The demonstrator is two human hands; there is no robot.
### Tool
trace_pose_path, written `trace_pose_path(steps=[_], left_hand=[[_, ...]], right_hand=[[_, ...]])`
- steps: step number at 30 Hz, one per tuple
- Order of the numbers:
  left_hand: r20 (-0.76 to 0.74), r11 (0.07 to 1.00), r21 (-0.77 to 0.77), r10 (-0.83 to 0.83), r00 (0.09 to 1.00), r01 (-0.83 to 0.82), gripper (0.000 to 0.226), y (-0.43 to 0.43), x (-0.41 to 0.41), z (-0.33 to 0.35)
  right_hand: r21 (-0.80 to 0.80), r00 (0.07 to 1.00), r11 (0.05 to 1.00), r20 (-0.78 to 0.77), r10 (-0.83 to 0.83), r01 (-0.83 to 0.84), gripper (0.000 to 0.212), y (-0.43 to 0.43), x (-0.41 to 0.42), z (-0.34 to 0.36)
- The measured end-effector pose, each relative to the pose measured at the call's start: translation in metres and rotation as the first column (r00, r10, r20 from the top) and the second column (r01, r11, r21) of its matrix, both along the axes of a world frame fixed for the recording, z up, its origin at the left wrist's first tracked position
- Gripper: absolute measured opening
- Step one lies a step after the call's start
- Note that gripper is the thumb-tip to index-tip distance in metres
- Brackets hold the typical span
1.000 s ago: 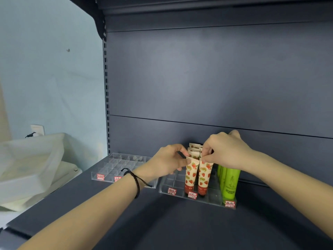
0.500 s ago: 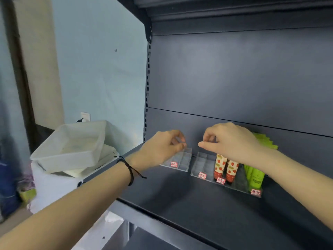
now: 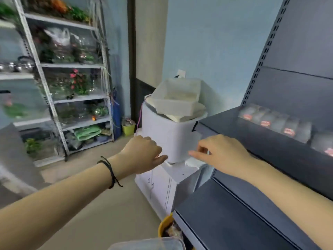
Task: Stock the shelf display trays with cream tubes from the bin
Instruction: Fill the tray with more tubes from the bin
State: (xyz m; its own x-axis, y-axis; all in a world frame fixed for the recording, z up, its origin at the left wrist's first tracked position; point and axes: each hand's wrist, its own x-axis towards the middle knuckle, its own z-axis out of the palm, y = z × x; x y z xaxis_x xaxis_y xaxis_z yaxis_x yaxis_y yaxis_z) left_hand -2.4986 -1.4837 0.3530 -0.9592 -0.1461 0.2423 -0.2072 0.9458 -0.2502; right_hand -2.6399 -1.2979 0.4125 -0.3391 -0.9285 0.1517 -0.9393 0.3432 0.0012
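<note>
Tubes: none in view. Neither hand carried one, and the stocked end of the tray row lay off the right edge.

- Change: a second ago both hands were at the strawberry tubes in the tray, pinching their tops. Half a second ago they had let go and lifted clear. Now the view had swung left, away from the shelf [image 3: 234, 139], and both hands hung out past its left end over the floor.
- Meaning, as I judge it: that placement was finished and the person was turning back for more stock. Much tray space remained unfilled.
- Pointing and long axis: not readable at this moment. In the earlier views the tubes stood upright, long axis vertical, caps down in the slots and crimped ends up.
- Trays [image 3: 270, 121]: blurred, red labels along the front edge; the slots in view looked empty.
- Left hand [image 3: 142, 154]: fingers loosely curled, thumb stuck out to the right, holding nothing.
- Right hand [image 3: 223, 154]: thumb and forefinger drawn near each other, nothing seen between them; motion blur, so a light touch could not be ruled out.
- Bin [image 3: 147, 243]: a clear rim at the bottom edge, below the hands; likely the source. Contents hidden.
- Beyond: white tubs [image 3: 178, 101] stacked on a white unit beside the shelf.
</note>
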Motion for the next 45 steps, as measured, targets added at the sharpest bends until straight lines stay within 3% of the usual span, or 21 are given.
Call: trace_pose_path(steps=[4, 8, 12, 16, 19, 23, 25, 29, 33, 39, 43, 45], left_hand=[[0.148, 0.983, 0.141, 0.094, 0.984, -0.115, 0.06, -0.019, 0.071, -0.104], [0.361, 0.911, 0.283, 0.19, 0.913, -0.302, 0.062, -0.008, 0.122, -0.224], [0.594, 0.723, 0.435, 0.218, 0.774, -0.537, 0.066, 0.028, 0.151, -0.325], [0.707, 0.545, 0.479, 0.226, 0.67, -0.688, 0.064, 0.055, 0.157, -0.404], [0.751, 0.308, 0.538, 0.248, 0.612, -0.785, 0.056, 0.065, 0.155, -0.455], [0.74, -0.165, 0.645, 0.379, 0.556, -0.746, 0.042, 0.076, 0.152, -0.527], [0.727, -0.276, 0.667, 0.446, 0.523, -0.692, 0.037, 0.079, 0.15, -0.56], [0.751, -0.327, 0.647, 0.427, 0.503, -0.689, 0.047, 0.088, 0.146, -0.614], [0.753, -0.342, 0.645, 0.439, 0.491, -0.683, 0.054, 0.094, 0.141, -0.646], [0.743, -0.227, 0.608, 0.502, 0.444, -0.761, 0.044, 0.087, 0.138, -0.681], [0.769, -0.181, 0.568, 0.465, 0.439, -0.803, 0.022, 0.084, 0.138, -0.683], [0.758, -0.171, 0.583, 0.467, 0.455, -0.794, 0.008, 0.084, 0.138, -0.683]], right_hand=[[0.17, 0.981, 0.976, 0.162, 0.107, -0.135, 0.049, -0.04, 0.04, -0.091], [0.425, 0.931, 0.879, 0.362, 0.055, -0.217, 0.054, -0.062, 0.063, -0.219], [0.599, 0.892, 0.752, 0.451, -0.03, -0.277, 0.056, -0.056, 0.081, -0.342], [0.659, 0.832, 0.692, 0.533, -0.153, -0.295, 0.054, -0.042, 0.085, -0.433], [0.678, 0.812, 0.678, 0.545, -0.206, -0.283, 0.05, -0.03, 0.086, -0.49], [0.678, 0.744, 0.681, 0.599, -0.295, -0.276, 0.047, -0.021, 0.093, -0.57], [0.672, 0.689, 0.691, 0.634, -0.352, -0.266, 0.043, -0.022, 0.099, -0.607], [0.685, 0.573, 0.675, 0.68, -0.458, -0.273, 0.039, -0.019, 0.116, -0.669], [0.696, 0.552, 0.652, 0.685, -0.476, -0.301, 0.042, -0.014, 0.12, -0.706], [0.663, 0.478, 0.7, 0.721, -0.501, -0.266, 0.048, -0.025, 0.117, -0.734], [0.618, 0.402, 0.749, 0.765, -0.503, -0.239, 0.068, -0.033, 0.12, -0.75], [0.606, 0.38, 0.759, 0.777, -0.501, -0.238, 0.068, -0.033, 0.123, -0.754]])
